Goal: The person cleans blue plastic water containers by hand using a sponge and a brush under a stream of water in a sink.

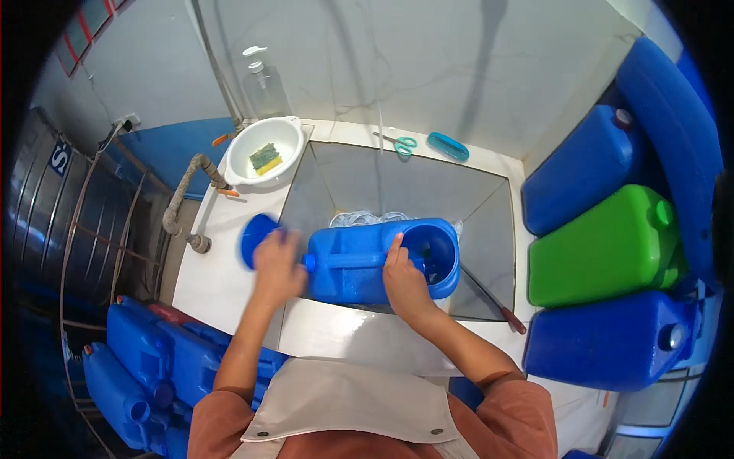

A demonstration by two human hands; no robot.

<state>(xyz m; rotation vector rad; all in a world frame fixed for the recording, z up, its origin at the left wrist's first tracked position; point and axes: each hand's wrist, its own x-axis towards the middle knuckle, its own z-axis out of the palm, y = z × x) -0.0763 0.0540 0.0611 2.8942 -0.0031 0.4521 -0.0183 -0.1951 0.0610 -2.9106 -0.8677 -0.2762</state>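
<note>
A blue plastic water jug lies on its side over the sink basin, its wide round mouth uncovered at the right end. My right hand rests on the jug, fingers curled at the end of its moulded handle and the index finger stretched along the mouth's rim. Blurred by motion, my left hand is left of the jug and holds a round blue lid by its edge. A small blue cap closes the spout beside that hand. Clear plastic items show partly behind the jug.
A white basin holding a sponge stands at back left, near a pump bottle and a tap pipe. Scissors and a teal oblong item lie on the back ledge. A red-handled tool crosses the sink's right corner. Jugs line the right.
</note>
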